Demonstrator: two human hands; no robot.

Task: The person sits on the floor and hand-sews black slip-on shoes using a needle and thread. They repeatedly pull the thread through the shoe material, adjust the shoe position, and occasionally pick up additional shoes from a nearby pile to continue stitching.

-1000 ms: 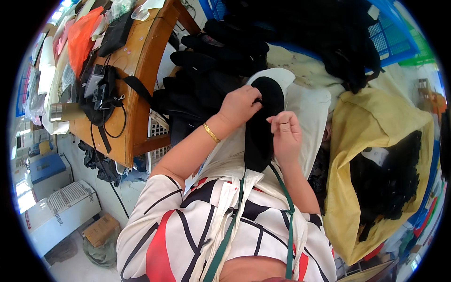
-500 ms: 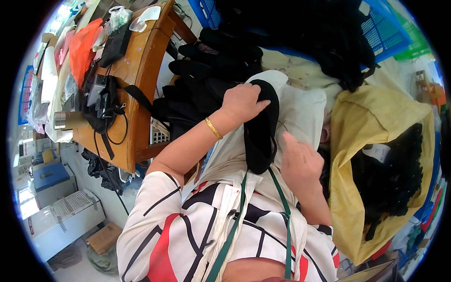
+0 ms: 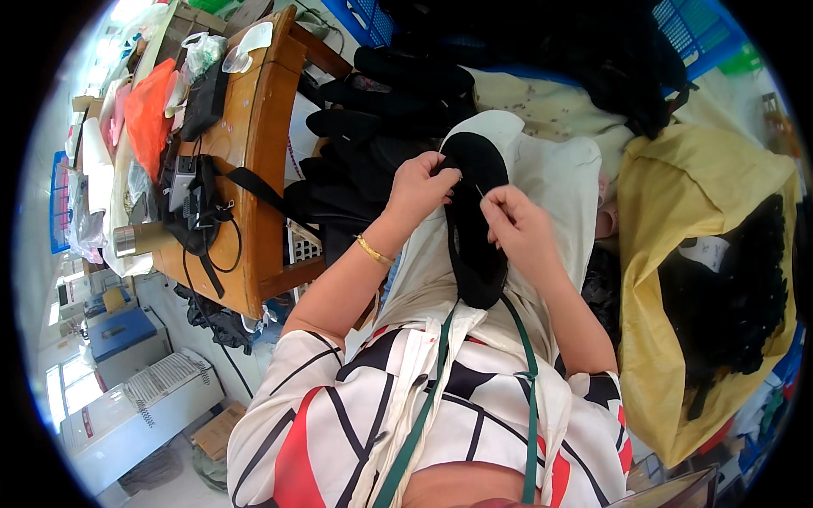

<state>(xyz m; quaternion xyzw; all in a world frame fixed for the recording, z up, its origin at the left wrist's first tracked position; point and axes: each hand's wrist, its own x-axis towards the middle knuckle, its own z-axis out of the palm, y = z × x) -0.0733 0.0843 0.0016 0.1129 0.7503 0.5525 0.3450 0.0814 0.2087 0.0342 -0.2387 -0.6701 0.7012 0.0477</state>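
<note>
A black cloth shoe (image 3: 479, 284) lies lengthwise on the pale cloth (image 3: 555, 182) over my lap, its opening facing up. My left hand (image 3: 418, 188) is closed on the shoe's left edge near the far end, thumb and fingers pinched together. At the other side of the opening, my right hand (image 3: 522, 233) pinches a thin, bright needle (image 3: 479, 191) that points toward the shoe. Any thread on it is too fine to make out. Just beyond my left hand lies a heap of black shoes (image 3: 343, 182).
A wooden table (image 3: 269, 110) at the left carries a black bag, cables, a metal flask (image 3: 135, 240) and plastic bags. To the right stands a yellow sack (image 3: 648, 339) of black pieces. A blue crate (image 3: 690, 30) heaped with black items is at the far side.
My right hand has moved up and left to the shoe's opening, and the needle now shows in it. My left hand has shifted from the top of the shoe to its left edge.
</note>
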